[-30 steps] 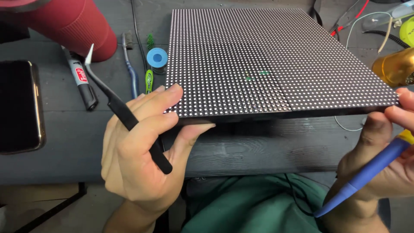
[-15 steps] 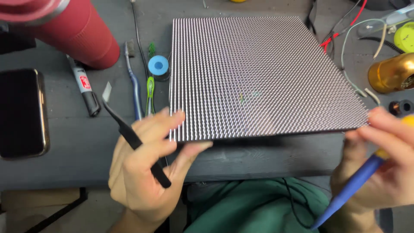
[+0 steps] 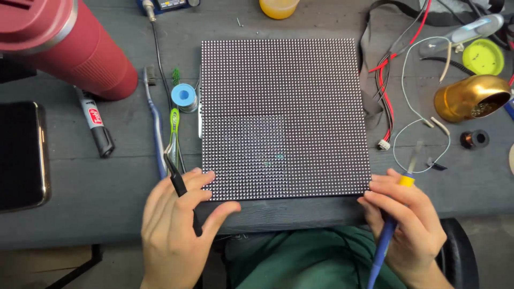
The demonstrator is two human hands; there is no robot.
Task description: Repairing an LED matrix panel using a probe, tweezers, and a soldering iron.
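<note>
on the tabletop (image 3: 96, 182) the led panel (image 3: 284, 118) now lies flat; left hand (image 3: 174, 230) grip clenched on tweezers (image 3: 179, 184), right hand (image 3: 409, 225) on soldering iron (image 3: 388, 235).

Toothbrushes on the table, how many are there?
2: a blue toothbrush and a green toothbrush, side by side left of the dotted panel, beyond the left hand.

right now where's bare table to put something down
Bare table lies between the phone and left hand, below the marker. Right of the LED panel it is crowded with wires and a brass cup.
</note>
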